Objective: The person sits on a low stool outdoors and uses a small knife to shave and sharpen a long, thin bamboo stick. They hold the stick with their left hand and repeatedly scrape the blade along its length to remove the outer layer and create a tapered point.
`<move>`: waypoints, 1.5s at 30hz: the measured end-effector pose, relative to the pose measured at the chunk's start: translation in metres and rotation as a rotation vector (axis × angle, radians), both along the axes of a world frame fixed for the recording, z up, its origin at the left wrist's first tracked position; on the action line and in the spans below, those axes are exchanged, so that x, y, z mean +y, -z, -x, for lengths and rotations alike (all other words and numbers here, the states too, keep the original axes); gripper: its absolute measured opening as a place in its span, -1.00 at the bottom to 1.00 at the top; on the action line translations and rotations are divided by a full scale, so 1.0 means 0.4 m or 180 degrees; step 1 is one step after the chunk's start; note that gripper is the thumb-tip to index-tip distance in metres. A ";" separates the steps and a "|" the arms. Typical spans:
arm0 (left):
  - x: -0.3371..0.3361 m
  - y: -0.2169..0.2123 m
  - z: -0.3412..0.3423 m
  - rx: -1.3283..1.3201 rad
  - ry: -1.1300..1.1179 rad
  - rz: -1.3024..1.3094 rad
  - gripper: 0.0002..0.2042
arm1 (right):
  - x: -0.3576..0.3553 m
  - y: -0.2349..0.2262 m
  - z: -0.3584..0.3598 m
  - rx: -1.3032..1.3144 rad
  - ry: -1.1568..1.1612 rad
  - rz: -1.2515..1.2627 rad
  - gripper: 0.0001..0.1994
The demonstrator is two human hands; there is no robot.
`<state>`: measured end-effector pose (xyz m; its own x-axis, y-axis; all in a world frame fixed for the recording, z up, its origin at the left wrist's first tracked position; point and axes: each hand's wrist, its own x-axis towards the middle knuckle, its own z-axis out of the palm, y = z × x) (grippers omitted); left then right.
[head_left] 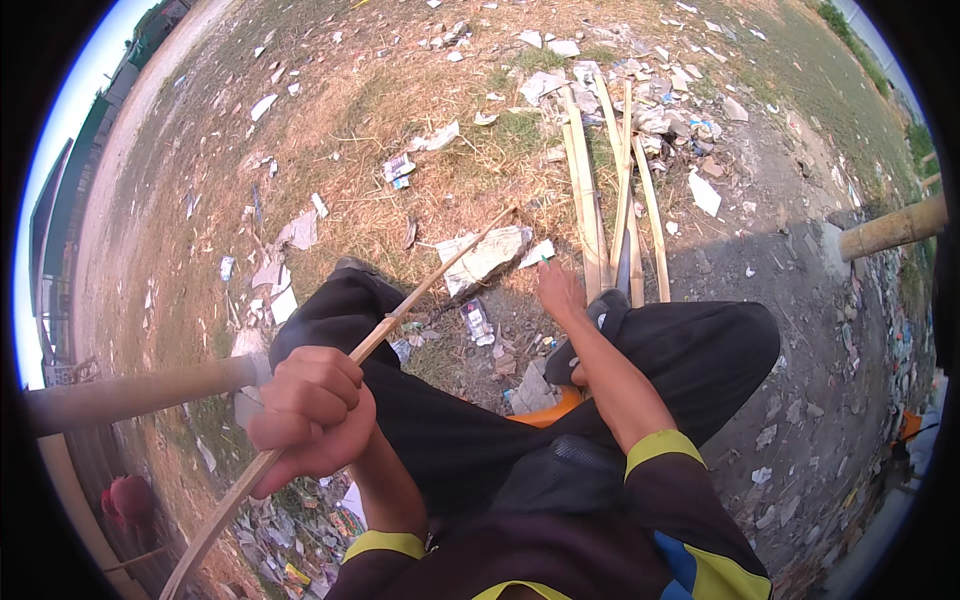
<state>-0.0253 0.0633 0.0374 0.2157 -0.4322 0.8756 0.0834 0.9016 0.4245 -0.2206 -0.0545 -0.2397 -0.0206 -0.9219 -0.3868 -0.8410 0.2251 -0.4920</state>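
My left hand (315, 415) is closed in a fist around a long, thin bamboo strip (400, 310). The strip slants from the lower left, over my bent left leg, up to a pale stone block (485, 260), where its far tip lies above or against the block. My right hand (560, 290) is just right of the block, its fingers drawn together. A small bit of green (546, 260) shows at the fingertips; what they hold is too small to name. Beyond my right foot, several split bamboo strips (590, 180) lie side by side on the ground.
Dry grass and scattered paper and plastic litter (680, 100) cover the ground. Thick bamboo poles stand close by, one at the left (140, 395) and one at the right (895, 228). Part of an orange seat (553, 410) shows between my legs.
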 end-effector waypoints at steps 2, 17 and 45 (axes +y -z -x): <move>-0.005 0.007 -0.008 0.0158 0.0027 0.0012 -0.48 | -0.002 -0.042 -0.003 -0.0091 0.0248 0.0052 -0.58; -0.019 -0.014 0.048 0.1588 -0.2068 -0.0564 -0.51 | 0.139 -0.342 -0.183 -0.1432 -0.1051 0.1206 -0.62; -0.025 -0.015 0.061 0.1171 -0.1858 -0.0574 -0.51 | 0.035 -0.149 -0.146 -0.0913 -0.0996 0.0890 -0.55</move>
